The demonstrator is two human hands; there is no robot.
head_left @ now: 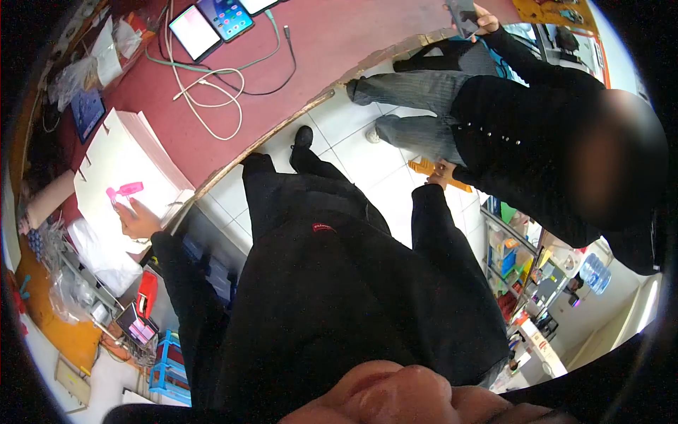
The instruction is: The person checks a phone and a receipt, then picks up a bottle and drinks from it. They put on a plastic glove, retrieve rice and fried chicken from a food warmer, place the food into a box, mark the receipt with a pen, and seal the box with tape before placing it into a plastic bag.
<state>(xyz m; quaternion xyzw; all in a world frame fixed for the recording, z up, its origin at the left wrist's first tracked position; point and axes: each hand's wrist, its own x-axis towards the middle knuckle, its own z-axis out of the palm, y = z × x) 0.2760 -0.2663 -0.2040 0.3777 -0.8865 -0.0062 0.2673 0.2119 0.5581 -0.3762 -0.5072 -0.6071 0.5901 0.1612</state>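
My left hand (139, 220) lies on the white pages of a thick open ring binder (116, 159) at the table's left end. Its fingers are stretched out. Just beyond the fingertips is a small bright pink object (129, 189), perhaps a highlighter; a gap or touch is hard to judge. On the right, below table height, my right hand (436, 181) is closed on a long yellow-orange object (421, 166) whose kind I cannot make out. A second person's hand (445, 168) meets mine at the same object, and the two partly hide it.
Phones or tablets (194, 33) with lit screens and tangled charging cables (212, 92) lie on the red table (296, 63). A person in black (522, 134) stands at right, holding a dark phone (464, 18). A red stapler-like object (146, 293) and blue rack (168, 371) are at lower left.
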